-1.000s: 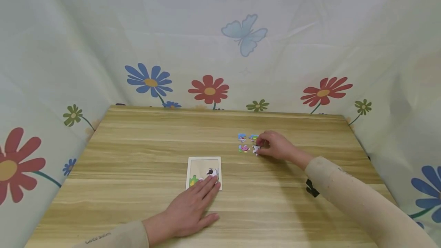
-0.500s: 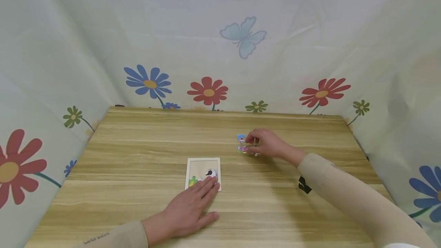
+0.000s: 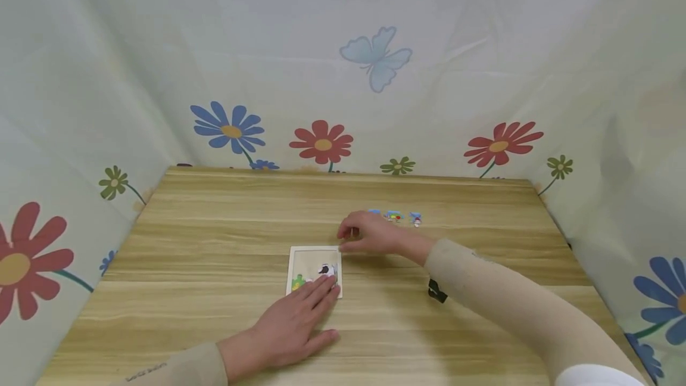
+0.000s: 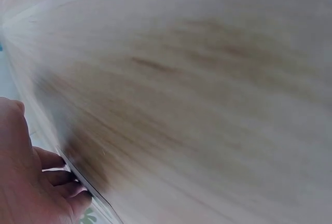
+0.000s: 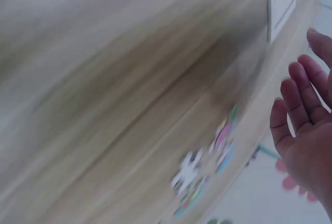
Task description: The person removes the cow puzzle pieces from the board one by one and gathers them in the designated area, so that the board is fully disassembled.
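Observation:
A white-bordered puzzle board [image 3: 313,249] lies near the table's middle, with a green piece [image 3: 298,282] and a black-and-white piece [image 3: 327,269] in its lower part. My left hand [image 3: 284,331] rests on its lower right, fingers straight, hiding that area; the left wrist view has the fingers along the board's edge. Just beyond the board's top right corner hovers my right hand [image 3: 375,233], fingers loosely bent, with nothing visible between thumb and fingers. Loose jigsaw pieces [image 3: 395,217] lie behind it; the right wrist view shows a pink piece [image 5: 224,133] and a white-and-black piece [image 5: 187,173].
Another loose blue-topped piece [image 3: 415,218] sits to the right of the others. The wooden table [image 3: 225,213] meets a pale flower-printed curtain [image 3: 268,52] at the back and sides. A black strap [image 3: 436,290] hangs beneath the right sleeve.
My right hand has moved left and toward me, from over the loose pieces to the board's top right corner, uncovering the back row. My left hand stays on the board.

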Action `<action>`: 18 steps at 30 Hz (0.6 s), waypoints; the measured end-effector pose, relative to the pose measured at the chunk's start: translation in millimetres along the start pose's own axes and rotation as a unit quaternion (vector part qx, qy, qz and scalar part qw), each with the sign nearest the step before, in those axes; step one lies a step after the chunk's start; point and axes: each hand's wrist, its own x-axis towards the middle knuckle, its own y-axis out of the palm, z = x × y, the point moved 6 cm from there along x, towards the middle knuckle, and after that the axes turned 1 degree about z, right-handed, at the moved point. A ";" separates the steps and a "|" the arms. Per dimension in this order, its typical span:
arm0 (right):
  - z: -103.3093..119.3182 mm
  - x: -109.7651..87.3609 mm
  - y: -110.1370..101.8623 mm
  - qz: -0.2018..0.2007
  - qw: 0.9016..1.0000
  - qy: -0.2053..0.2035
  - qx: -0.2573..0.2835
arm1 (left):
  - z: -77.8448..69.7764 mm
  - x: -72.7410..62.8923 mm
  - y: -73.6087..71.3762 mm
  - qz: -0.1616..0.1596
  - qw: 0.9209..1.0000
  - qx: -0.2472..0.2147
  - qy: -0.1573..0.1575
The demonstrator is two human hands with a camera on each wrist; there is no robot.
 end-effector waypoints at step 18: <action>15.7 10.1 33.9 0.069 0.997 0.008 -0.018 | -5.6 -2.5 2.1 -0.023 0.999 0.013 0.024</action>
